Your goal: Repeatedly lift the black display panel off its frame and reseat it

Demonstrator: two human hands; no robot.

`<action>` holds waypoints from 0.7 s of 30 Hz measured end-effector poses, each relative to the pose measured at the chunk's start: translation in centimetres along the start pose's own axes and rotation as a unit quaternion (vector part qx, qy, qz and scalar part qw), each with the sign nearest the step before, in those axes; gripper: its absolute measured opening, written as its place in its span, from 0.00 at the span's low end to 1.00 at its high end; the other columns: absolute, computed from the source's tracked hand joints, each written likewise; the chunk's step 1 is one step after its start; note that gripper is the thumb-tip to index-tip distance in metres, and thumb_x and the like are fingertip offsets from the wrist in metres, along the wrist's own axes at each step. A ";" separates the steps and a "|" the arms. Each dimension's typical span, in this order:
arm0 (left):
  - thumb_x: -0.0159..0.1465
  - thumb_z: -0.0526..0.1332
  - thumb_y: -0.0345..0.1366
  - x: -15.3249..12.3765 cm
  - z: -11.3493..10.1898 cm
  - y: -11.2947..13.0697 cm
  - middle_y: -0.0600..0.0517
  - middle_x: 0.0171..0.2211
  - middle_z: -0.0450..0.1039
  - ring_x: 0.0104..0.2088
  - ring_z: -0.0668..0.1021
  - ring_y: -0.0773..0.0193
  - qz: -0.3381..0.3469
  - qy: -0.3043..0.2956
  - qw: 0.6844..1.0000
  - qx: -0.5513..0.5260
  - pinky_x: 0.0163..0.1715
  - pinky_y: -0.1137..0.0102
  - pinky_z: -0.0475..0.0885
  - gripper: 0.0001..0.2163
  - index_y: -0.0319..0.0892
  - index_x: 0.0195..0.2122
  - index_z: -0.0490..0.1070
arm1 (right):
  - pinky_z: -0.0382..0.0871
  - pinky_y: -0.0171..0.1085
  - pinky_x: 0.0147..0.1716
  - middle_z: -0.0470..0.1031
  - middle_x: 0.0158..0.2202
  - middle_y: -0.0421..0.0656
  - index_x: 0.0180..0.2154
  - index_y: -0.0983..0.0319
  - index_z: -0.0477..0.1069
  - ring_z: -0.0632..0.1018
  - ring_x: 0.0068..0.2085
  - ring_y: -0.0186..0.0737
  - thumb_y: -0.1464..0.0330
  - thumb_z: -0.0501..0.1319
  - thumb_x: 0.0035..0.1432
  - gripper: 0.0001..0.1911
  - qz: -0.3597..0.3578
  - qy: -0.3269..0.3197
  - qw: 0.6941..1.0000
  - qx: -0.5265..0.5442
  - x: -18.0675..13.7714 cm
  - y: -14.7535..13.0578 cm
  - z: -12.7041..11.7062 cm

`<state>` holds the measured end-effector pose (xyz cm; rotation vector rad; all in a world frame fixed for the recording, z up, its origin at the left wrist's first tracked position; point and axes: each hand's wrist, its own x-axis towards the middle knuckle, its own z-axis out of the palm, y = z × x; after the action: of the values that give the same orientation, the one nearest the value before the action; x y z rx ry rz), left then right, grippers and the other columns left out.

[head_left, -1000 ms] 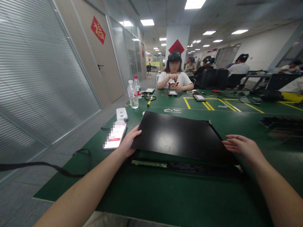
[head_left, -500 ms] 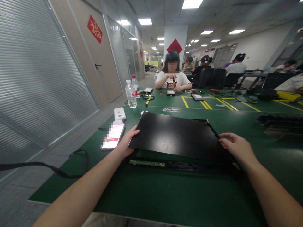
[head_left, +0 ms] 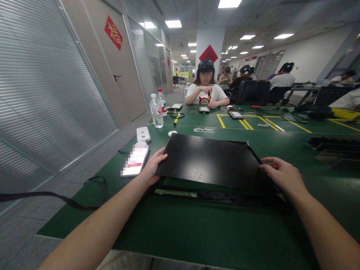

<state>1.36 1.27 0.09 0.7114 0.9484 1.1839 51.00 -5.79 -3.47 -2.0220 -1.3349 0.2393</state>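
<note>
On the table [head_left: 202,232], the phone [head_left: 137,161] lies left of the panel [head_left: 205,159], bottles [head_left: 157,117] behind both.

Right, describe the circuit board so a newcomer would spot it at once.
On the green table, find the big black panel, with the left hand on its left edge and the right hand at its right. Just below the panel's near edge in view lies the circuit board, a narrow strip. Its lighter green sets it apart from the black strip to its right.

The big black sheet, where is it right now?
In the head view, the black sheet is in the middle, between the left hand, holding its left edge, and the right hand at its right edge, just beyond the green circuit strip.
</note>
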 end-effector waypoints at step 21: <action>0.57 0.69 0.26 -0.5 0.8 0.0 0.49 0.39 0.86 0.31 0.83 0.58 0.017 0.069 0.997 0.030 0.32 0.69 0.76 0.25 0.40 0.57 0.78 | 0.72 0.48 0.36 0.88 0.39 0.45 0.47 0.50 0.85 0.84 0.37 0.55 0.56 0.61 0.59 0.19 -0.036 0.020 0.992 -0.123 -1.3 -1.9 0.3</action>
<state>2.06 0.82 0.52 0.7031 1.0944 1.2505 48.86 -6.32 -2.70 -2.1608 -1.4686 0.0009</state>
